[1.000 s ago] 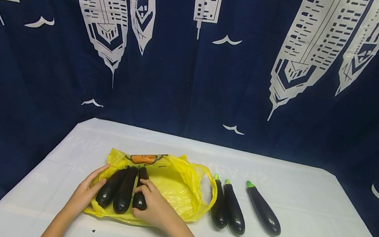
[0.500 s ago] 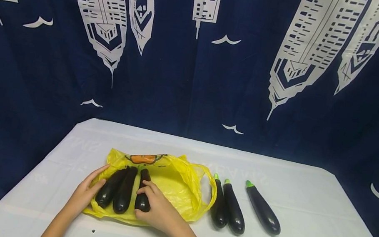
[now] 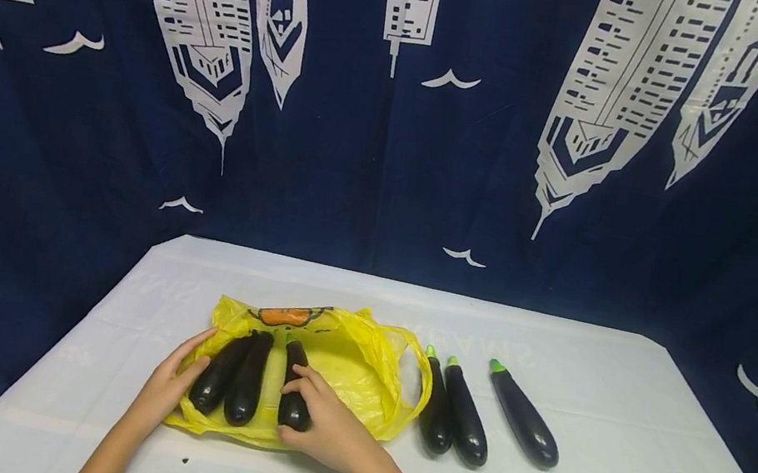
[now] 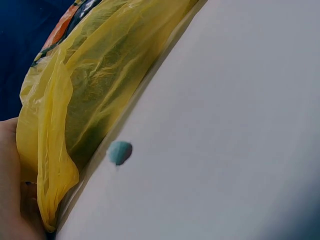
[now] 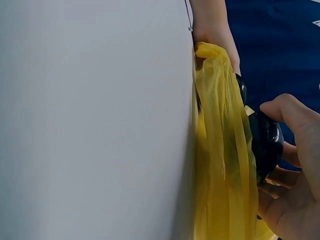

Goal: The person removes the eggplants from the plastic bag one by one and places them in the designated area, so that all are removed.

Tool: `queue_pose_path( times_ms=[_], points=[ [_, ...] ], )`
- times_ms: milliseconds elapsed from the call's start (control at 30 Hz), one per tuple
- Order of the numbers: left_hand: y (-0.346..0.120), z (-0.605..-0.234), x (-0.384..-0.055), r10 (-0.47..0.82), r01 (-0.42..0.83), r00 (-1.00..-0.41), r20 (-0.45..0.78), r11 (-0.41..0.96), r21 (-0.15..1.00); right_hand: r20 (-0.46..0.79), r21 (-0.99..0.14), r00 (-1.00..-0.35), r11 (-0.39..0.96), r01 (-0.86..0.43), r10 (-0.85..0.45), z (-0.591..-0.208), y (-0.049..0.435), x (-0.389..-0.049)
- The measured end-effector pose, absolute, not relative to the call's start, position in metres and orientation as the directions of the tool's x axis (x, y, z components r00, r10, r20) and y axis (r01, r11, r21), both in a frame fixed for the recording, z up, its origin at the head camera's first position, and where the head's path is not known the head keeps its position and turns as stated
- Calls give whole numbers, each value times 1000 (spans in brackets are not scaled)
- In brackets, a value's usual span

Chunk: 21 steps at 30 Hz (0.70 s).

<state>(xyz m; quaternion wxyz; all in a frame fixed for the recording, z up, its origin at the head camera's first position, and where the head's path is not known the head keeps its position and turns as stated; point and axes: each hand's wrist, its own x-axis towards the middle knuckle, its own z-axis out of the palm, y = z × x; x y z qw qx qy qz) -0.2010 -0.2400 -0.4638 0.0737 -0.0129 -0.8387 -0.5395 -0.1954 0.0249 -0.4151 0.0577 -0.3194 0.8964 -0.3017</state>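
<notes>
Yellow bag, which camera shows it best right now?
The head view: it shows the yellow bag lying open, with three eggplants inside. The left wrist view shows only part of its outside, near the left hand; the right wrist view, only a crumpled strip near the right hand.

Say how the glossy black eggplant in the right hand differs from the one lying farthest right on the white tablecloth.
The held glossy black eggplant lies in the yellow plastic bag; the rightmost glossy black eggplant lies on the white tablecloth. The right hand grips and partly hides the held one; the rightmost is untouched and fully visible. The rightmost slants more in the head view than the held one. Both have green stem ends.
</notes>
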Motion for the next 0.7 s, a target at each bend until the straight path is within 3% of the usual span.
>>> queue_pose_path(
  times_ms=[700],
  points=[
    [-239, -464, -201, -71, 124, -983, 168, 415, 901, 131, -529, -766, 609, -591, -629, -404, 56, -181]
  ],
)
